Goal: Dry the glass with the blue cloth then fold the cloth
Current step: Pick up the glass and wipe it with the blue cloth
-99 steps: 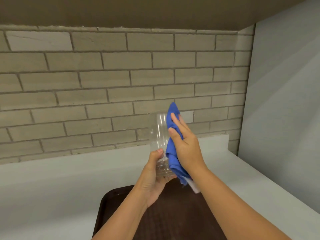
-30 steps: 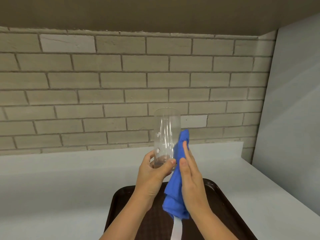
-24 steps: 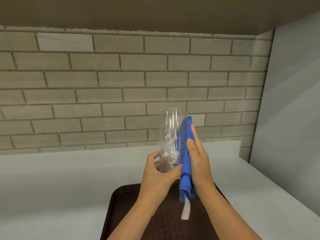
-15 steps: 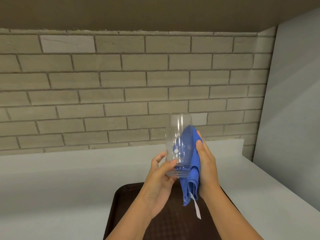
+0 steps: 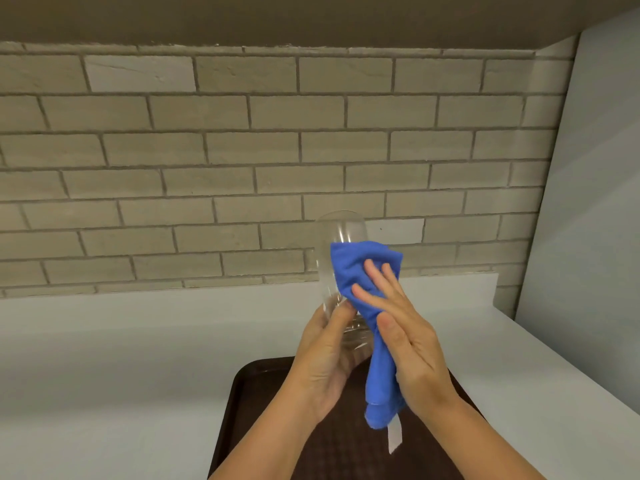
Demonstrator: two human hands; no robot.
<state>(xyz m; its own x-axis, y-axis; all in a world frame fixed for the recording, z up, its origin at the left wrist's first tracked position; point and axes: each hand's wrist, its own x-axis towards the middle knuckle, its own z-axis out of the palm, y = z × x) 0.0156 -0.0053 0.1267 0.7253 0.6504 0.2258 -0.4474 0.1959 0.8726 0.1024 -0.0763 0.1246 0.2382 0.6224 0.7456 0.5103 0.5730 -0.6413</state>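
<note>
**Cloth swings round to the near face of the glass**

Round it comes: half a second back the blue cloth sat behind the glass on its right side, and now it is spread over the face nearest the camera, the right hand's fingers fanned out flat on top.

Biggest first: the pale brick wall [image 5: 242,168] fills the back, with the white countertop [image 5: 121,358] running below it. On that counter sits the dark brown rectangular plastic tray [image 5: 242,403], directly under both arms.

Up above the tray, the left hand [image 5: 325,362] is wrapped around the base of the tall clear drinking glass [image 5: 341,237], thumb across the front, holding it upright and off the surface. The right hand [image 5: 401,334] presses the soft blue microfibre cloth [image 5: 360,271] against the glass's middle, palm and open fingers pinning it there. The rest of the cloth hangs down past the wrist, its small white label [image 5: 394,436] dangling at the bottom.
</note>
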